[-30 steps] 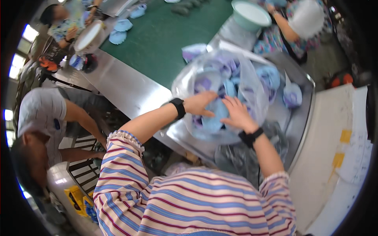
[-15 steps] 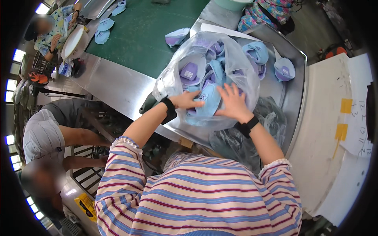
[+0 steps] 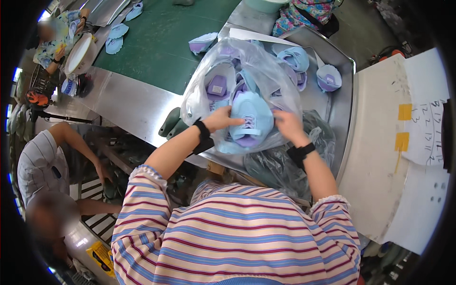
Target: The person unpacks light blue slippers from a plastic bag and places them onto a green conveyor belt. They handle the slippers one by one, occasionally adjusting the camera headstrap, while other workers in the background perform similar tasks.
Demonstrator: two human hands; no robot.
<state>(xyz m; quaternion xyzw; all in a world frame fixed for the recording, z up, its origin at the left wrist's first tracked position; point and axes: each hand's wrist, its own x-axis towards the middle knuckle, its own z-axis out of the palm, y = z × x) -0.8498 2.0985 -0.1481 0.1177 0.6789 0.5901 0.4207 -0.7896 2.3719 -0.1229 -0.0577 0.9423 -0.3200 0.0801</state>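
A light blue shoe upper [image 3: 258, 108] with purple laces lies at the near side of a clear plastic bag [image 3: 290, 103] full of similar blue and purple uppers. My left hand [image 3: 220, 118] grips its left edge, the thumb lying across the blue material near the laces. At the opposite edge, my right hand [image 3: 289, 126] has its fingers closed on the side of the same upper; its fingertips are partly hidden. Deeper in the bag, on the left, a purple piece with a white label [image 3: 217, 88] shows inside another upper.
The bag stands on a metal tray [image 3: 319, 107], beside loose uppers [image 3: 328, 77] and a dark plastic bag [image 3: 280, 166]. A green work surface [image 3: 156, 47] extends to the far left. One person [image 3: 42, 161] bends at the left; another [image 3: 59, 40] works farther off.
My spread right hand has drawn in to the right edge of the upper, which now faces up with its laces showing. The person at the left has shifted an arm.
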